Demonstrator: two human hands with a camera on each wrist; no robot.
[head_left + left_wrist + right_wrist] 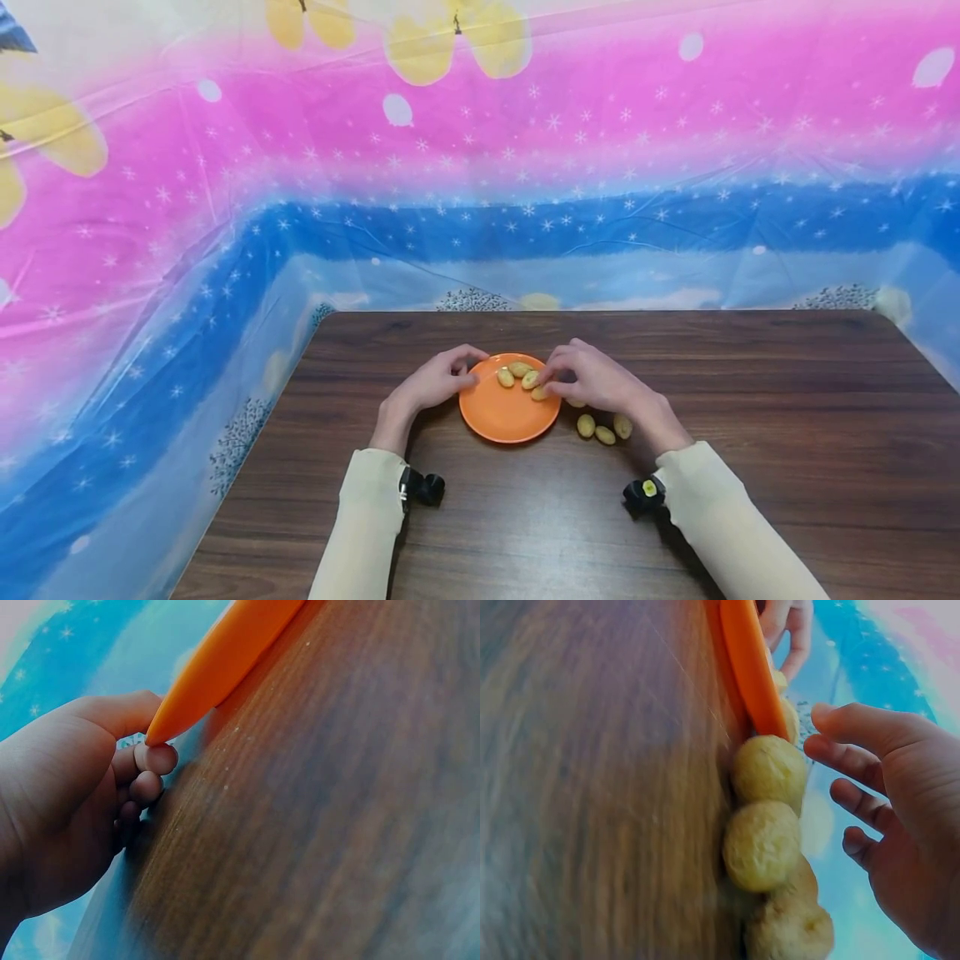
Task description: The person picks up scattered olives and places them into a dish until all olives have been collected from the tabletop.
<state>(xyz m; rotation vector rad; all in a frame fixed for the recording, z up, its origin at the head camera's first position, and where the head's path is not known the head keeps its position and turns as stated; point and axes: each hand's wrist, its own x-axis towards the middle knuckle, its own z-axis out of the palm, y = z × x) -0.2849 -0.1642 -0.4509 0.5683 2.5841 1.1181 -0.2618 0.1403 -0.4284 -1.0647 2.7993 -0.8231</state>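
A: Biggest thing first?
B: The patterned cloth [525, 217], rising beyond the orange plate [502, 421]. Next, the brown table [765, 400] that the plate rests on.
A: And the hands?
B: The left hand [427, 382] is at the plate's left rim, pinching the edge between thumb and finger. The right hand [596, 375] reaches over the plate's right edge. Its fingers are bent but apart, and the right wrist view shows nothing gripped between them.
A: Which leaves the smallest things.
B: Small potatoes [506, 379], by the look of them. Four are within the plate's rim, bunched towards its far right part; one of those lies right by the right hand's fingertips.
A: And outside the rim?
B: Three loose ones [586, 426] lie on the table, off the plate's near right side. A fourth [576, 403], mostly covered by the right hand, is just beside the rim.
A: So how far along is it?
B: About halfway, I'd judge: four on the plate, and at least four off it, unless the hand hides more.
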